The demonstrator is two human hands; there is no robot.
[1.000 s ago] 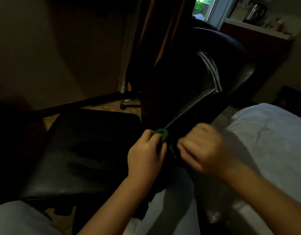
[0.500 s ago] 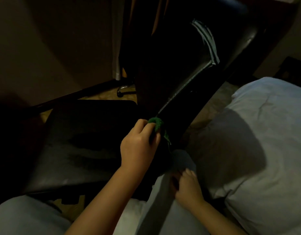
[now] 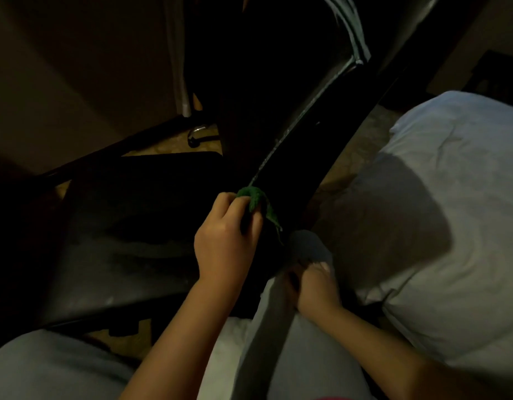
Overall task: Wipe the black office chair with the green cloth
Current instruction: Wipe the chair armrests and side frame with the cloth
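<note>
Grip worry: your left hand [image 3: 225, 243] bunches the green cloth [image 3: 253, 197] in curled fingers at its 1 o'clock, pressed on the lower back edge of the black office chair [image 3: 307, 145]. That small wad could slip out or skip the seam. Right hand [image 3: 314, 284], at 5 o'clock by your knee, too dark to tell its grip.

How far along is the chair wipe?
Mid-job. In hand: the left hand grips the green cloth against the black office chair, low on the backrest edge. The right hand rests on a trouser leg, off the chair. Done: the seat shows dull streaks, possibly wiped; too dark to tell. Left: probably the upper backrest.
</note>
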